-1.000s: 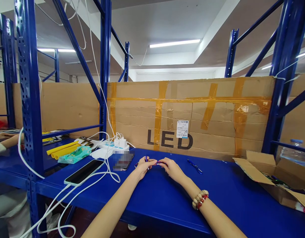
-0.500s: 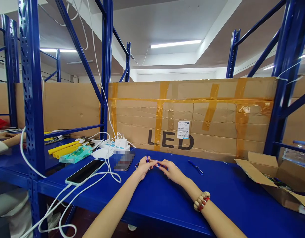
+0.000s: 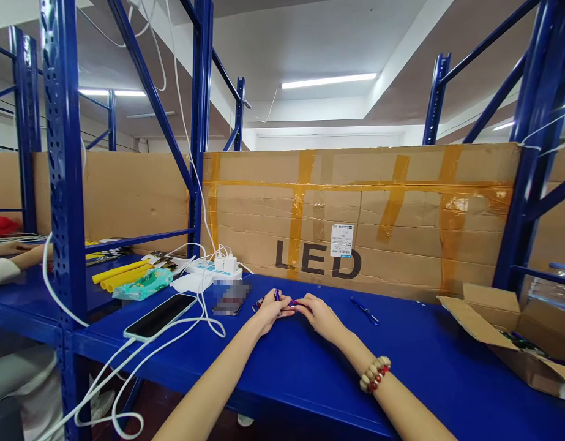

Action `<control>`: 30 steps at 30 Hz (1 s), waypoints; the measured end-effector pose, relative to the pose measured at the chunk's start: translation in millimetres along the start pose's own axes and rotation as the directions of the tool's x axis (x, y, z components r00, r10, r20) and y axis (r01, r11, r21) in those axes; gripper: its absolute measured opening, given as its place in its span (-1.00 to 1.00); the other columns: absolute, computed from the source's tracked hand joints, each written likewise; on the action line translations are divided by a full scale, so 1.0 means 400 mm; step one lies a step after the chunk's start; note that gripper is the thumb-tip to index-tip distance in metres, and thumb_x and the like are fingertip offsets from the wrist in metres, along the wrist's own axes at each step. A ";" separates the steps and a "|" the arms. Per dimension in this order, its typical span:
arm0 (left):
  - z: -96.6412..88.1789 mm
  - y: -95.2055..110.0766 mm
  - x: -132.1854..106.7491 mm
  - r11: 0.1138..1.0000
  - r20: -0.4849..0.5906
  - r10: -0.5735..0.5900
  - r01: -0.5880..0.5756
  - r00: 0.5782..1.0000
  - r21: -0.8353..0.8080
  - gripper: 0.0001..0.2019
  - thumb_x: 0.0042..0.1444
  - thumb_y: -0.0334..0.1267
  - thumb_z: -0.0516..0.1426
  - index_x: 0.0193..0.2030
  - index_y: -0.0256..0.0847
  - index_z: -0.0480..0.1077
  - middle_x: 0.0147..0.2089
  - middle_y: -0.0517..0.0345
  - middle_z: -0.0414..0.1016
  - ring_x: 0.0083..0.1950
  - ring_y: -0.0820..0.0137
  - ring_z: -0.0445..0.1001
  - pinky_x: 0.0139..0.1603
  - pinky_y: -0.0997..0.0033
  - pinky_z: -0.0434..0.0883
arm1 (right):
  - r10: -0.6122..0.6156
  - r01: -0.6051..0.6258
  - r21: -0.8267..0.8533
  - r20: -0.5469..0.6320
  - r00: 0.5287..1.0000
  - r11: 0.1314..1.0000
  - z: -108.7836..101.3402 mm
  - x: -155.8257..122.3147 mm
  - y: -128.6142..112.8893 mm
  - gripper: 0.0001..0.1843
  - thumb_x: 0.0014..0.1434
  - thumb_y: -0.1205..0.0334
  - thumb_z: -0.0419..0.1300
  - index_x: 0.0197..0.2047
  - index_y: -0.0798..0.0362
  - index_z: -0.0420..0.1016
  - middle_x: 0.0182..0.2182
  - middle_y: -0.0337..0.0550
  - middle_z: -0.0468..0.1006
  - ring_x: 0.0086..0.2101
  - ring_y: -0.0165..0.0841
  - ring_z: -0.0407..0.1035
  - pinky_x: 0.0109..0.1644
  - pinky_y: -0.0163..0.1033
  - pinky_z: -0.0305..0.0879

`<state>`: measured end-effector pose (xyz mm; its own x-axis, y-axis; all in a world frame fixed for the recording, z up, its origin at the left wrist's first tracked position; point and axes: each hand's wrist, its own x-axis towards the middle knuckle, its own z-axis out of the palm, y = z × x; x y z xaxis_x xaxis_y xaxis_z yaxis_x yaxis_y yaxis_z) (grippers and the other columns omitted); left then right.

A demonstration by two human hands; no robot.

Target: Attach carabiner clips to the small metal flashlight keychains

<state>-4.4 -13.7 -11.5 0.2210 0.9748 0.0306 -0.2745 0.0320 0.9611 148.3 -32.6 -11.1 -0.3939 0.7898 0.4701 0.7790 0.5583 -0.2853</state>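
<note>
My left hand (image 3: 269, 312) is closed around a slim dark blue-purple pen part (image 3: 276, 295) that pokes up between thumb and fingers. My right hand (image 3: 322, 316) meets it, thumb and fingertips pinching a small purple pen piece (image 3: 292, 303) between the two hands. The fingers cover most of both pieces. Just left of my left hand, small dark parts (image 3: 257, 304) show, too small to name. A blue pen (image 3: 365, 311) lies on the blue tabletop (image 3: 310, 373), to the right of my right hand.
A phone (image 3: 160, 316) with white cables and a power strip (image 3: 222, 269) lie to the left, beside a teal packet (image 3: 143, 284) and yellow rolls (image 3: 121, 275). An open carton (image 3: 497, 343) stands right. Behind is a large cardboard panel (image 3: 401, 245). Another person's arm (image 3: 29, 256) shows far left.
My hands have drawn slightly closer together, and more purple shows between the fingertips. The view has shifted slightly; the pen on the table stays put.
</note>
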 end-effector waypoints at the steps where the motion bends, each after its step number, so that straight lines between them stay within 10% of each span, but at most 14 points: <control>1: 0.001 -0.001 -0.001 0.999 0.009 -0.010 0.010 1.000 0.031 -0.75 0.05 -0.43 0.12 -0.36 -0.25 0.03 -0.48 0.28 0.29 -0.48 0.55 0.43 -0.30 0.47 0.42 | 0.014 -0.014 -0.002 -0.004 1.000 1.000 0.000 0.000 0.000 -0.69 0.24 0.16 -0.08 -0.16 0.03 0.45 -0.32 -0.14 0.36 -0.31 -0.40 0.30 -0.23 -0.33 0.16; 7: 0.005 -0.003 -0.002 0.988 0.112 -0.054 0.037 0.992 0.148 -0.80 0.13 -0.29 0.04 -0.32 -0.24 0.01 -0.52 0.26 0.30 -0.55 0.49 0.43 -0.47 0.53 0.35 | 0.096 -0.096 -0.018 0.008 0.995 0.995 -0.006 -0.001 -0.006 -0.69 0.23 0.13 -0.07 -0.14 -0.01 0.45 -0.25 -0.16 0.39 -0.25 -0.37 0.32 -0.25 -0.32 0.17; 13: -0.004 -0.021 0.019 0.958 0.185 0.146 -0.186 0.972 0.220 -0.67 0.03 -0.12 0.10 -0.39 -0.22 -0.03 -0.62 0.39 0.20 -0.68 0.55 0.32 -0.65 0.62 0.21 | 0.107 -0.107 0.037 0.005 0.994 0.994 -0.007 -0.004 -0.007 -0.67 0.21 0.10 -0.07 -0.13 -0.01 0.45 -0.27 -0.14 0.40 -0.30 -0.37 0.32 -0.34 -0.33 0.18; 23: -0.006 -0.022 0.019 0.903 0.244 0.197 -0.272 0.950 0.331 -0.77 0.06 -0.23 0.05 -0.41 -0.22 0.01 -0.69 0.40 0.18 -0.69 0.60 0.20 -0.65 0.63 0.18 | -0.081 0.072 0.097 0.089 0.993 0.993 -0.007 -0.005 -0.023 -0.72 0.19 0.24 -0.07 -0.37 0.13 0.43 -0.44 -0.13 0.44 -0.43 -0.42 0.28 -0.31 -0.35 0.18; 30: -0.007 -0.020 0.021 0.917 0.221 0.197 -0.259 0.955 0.302 -0.80 0.08 -0.28 0.02 -0.41 -0.23 0.00 -0.64 0.38 0.19 -0.65 0.62 0.22 -0.64 0.65 0.19 | 0.011 -0.080 0.329 0.205 0.979 0.941 -0.007 -0.004 -0.028 -0.62 0.16 0.08 -0.09 -0.33 0.17 0.43 -0.59 -0.22 0.28 -0.62 -0.50 0.19 -0.63 -0.43 0.17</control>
<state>-3.1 -5.1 -19.7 0.3639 0.8886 0.2792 -0.0262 -0.2899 0.9567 141.6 -40.9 -6.4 -0.4770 0.8312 0.2854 0.6040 0.5460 -0.5806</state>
